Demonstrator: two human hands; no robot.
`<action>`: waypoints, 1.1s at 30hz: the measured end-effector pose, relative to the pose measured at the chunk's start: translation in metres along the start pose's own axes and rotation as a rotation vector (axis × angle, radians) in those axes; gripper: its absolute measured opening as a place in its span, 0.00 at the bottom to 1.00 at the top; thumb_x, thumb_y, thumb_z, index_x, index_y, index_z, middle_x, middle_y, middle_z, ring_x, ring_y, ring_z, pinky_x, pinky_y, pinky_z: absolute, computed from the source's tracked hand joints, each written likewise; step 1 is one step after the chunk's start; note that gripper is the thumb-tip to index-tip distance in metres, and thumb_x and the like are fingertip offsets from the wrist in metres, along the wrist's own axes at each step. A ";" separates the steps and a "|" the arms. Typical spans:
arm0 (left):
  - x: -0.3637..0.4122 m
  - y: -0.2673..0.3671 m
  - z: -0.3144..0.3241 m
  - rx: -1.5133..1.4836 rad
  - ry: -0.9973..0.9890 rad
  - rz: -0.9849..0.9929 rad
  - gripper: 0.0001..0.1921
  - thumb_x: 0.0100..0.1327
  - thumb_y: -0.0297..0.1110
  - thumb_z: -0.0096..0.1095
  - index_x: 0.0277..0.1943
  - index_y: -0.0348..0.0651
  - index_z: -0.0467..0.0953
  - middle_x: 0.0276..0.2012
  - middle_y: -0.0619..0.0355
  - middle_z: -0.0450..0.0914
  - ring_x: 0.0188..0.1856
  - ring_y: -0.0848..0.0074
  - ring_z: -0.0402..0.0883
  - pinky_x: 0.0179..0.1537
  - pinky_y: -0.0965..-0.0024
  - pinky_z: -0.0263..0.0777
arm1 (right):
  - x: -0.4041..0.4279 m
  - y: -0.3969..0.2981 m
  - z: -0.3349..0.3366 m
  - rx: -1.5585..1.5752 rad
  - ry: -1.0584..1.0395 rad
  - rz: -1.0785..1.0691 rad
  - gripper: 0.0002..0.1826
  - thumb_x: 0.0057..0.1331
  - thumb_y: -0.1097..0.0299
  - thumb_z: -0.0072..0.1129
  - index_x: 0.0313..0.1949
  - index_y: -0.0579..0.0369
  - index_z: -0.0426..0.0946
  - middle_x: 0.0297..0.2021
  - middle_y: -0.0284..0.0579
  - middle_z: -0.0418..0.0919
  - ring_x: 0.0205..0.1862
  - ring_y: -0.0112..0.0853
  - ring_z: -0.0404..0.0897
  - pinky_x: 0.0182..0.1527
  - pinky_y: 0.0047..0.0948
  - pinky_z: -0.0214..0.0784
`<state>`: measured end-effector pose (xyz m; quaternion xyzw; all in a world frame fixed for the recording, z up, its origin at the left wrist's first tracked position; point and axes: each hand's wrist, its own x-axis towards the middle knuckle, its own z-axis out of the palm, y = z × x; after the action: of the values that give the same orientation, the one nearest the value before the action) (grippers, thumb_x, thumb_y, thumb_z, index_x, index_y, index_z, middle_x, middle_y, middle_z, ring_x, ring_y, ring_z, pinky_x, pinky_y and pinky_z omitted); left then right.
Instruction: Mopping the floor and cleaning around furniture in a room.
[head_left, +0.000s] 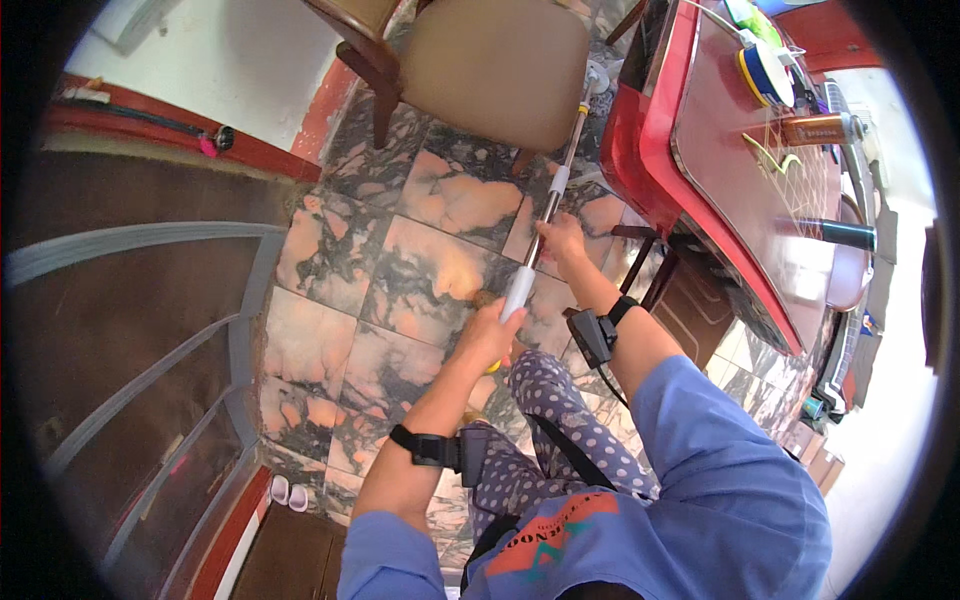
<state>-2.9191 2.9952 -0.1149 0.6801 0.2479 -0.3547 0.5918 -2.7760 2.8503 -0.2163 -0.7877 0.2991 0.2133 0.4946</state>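
Note:
A long mop (574, 142) with a metal pole and pale grey grips slants forward across the picture. My left hand (491, 334) is wrapped around the lower grip near the handle's yellow end. Farther up the pole, my right hand (561, 238) grasps the bare metal part. At the far end, a pale mop head (598, 79) rests low between the chair and the table, partly hidden. Below the pole lies a floor of marbled pink and black tiles (435, 247).
A chair with a brown seat (495, 67) stands ahead. On the right is a red-edged table (720, 150) holding a round tin (765, 75), an orange can (821, 129) and a dark bottle (847, 234). White slippers (289, 495) lie beside a dark taped door (135, 315) at left.

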 end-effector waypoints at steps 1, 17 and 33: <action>0.007 0.003 -0.004 -0.022 -0.083 -0.100 0.21 0.63 0.46 0.51 0.53 0.42 0.70 0.21 0.49 0.76 0.17 0.67 0.75 0.21 0.65 0.69 | 0.001 0.000 0.002 0.000 -0.001 0.002 0.26 0.56 0.68 0.60 0.52 0.59 0.62 0.26 0.44 0.73 0.21 0.31 0.73 0.19 0.32 0.70; -0.184 -0.054 -0.006 0.331 0.161 -0.177 0.26 0.60 0.50 0.54 0.58 0.47 0.65 0.29 0.41 0.79 0.33 0.49 0.78 0.33 0.54 0.70 | -0.093 0.047 0.022 0.278 -0.199 0.480 0.15 0.65 0.62 0.50 0.32 0.64 0.64 0.18 0.47 0.71 0.15 0.37 0.74 0.15 0.36 0.70; -0.361 -0.161 -0.078 0.245 0.217 -0.252 0.23 0.60 0.45 0.56 0.56 0.44 0.68 0.31 0.43 0.79 0.31 0.57 0.81 0.34 0.64 0.71 | -0.279 0.127 0.113 -0.452 -0.129 0.193 0.27 0.58 0.55 0.56 0.42 0.70 0.62 0.33 0.61 0.77 0.35 0.47 0.80 0.32 0.41 0.74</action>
<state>-3.2516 3.1297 0.0677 0.7448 0.3483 -0.3780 0.4255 -3.0709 2.9834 -0.1704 -0.8307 0.2854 0.3709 0.3013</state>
